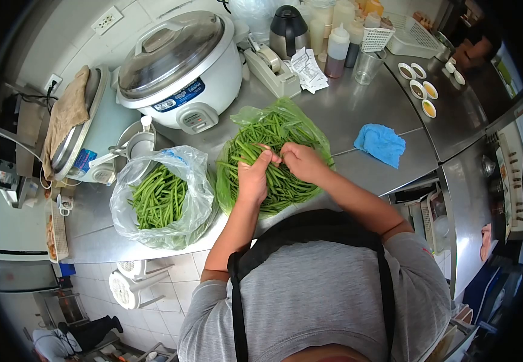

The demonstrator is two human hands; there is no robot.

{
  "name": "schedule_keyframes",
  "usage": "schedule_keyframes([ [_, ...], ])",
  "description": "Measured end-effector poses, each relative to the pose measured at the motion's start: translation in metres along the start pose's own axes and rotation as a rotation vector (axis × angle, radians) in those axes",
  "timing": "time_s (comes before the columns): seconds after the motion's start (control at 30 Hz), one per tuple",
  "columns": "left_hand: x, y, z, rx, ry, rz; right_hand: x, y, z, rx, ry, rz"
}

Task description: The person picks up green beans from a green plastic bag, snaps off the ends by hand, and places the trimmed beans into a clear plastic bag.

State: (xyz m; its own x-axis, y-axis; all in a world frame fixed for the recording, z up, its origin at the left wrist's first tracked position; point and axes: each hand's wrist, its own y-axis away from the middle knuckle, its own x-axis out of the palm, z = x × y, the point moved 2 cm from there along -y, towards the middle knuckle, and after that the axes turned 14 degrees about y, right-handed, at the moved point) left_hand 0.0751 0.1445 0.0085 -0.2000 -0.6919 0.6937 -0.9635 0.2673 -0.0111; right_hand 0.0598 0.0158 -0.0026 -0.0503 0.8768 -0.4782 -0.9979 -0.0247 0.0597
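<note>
My left hand (254,177) is closed around a few green beans (248,149) above an open green plastic bag (300,111). My right hand (303,163) meets it at the fingertips, pinched at the ends of the beans. Many more green beans (285,192) fill the green bag beneath both hands. To the left, a clear plastic bag (124,208) stands open on the steel counter, with trimmed-looking green beans (159,196) inside. Exactly which bean ends the right fingers grip is partly hidden.
A large rice cooker (180,66) stands behind the bags, beside a tape dispenser (271,71) and sauce bottles (337,51). At right lie a blue cloth (380,145) and several small sauce cups (429,108). Another person (62,341) is at lower left.
</note>
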Motion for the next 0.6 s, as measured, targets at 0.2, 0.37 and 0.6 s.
schedule_keyframes([
  [0.2, -0.008, 0.003, -0.002, -0.225, -0.094, -0.041, -0.018, 0.0, 0.013, 0.018, -0.31, 0.197],
  [0.37, -0.006, 0.0, -0.002, -0.127, -0.357, -0.047, -0.012, -0.001, 0.018, -0.128, -0.2, 0.088],
  [0.6, -0.009, -0.001, -0.009, -0.042, -0.522, -0.009, -0.023, -0.004, 0.026, -0.269, 0.326, -0.075],
])
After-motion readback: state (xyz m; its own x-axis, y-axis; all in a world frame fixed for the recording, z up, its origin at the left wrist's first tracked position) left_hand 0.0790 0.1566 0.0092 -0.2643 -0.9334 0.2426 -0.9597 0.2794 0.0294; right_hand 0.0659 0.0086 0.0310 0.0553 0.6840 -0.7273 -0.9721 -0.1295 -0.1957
